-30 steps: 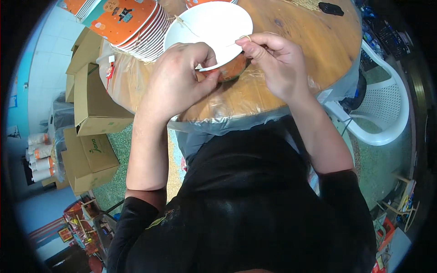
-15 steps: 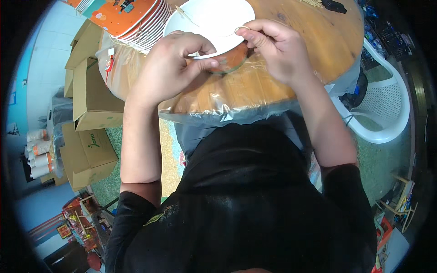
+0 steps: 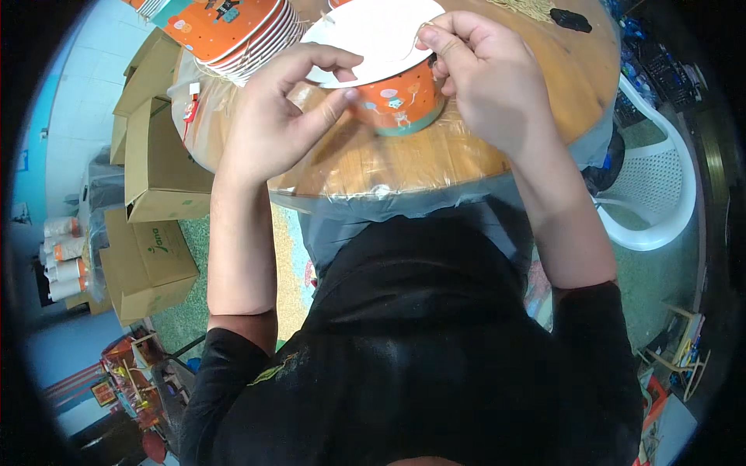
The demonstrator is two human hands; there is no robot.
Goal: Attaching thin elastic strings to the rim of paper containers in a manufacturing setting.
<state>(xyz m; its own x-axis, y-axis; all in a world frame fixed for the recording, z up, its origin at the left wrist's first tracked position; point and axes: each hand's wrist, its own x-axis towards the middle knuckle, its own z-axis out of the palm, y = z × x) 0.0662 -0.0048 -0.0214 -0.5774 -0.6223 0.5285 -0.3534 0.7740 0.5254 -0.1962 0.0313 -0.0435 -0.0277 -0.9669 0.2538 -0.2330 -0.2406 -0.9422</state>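
Note:
An orange paper cup with a teal base band and small printed pictures stands on the round wooden table. A white round lid lies over its top. My left hand grips the lid's near edge, thumb under the rim against the cup. My right hand pinches a thin pale string at the lid's right edge, fingers closed on it.
A stack of orange paper cups lies at the table's far left. Cardboard boxes stand on the floor at left, with rolls beyond them. A white plastic chair is at right. A dark small object rests on the table's far side.
The view has shifted so the cup and hands sit higher in the picture. The cup's orange side now shows below the lid. Both hands keep their hold.

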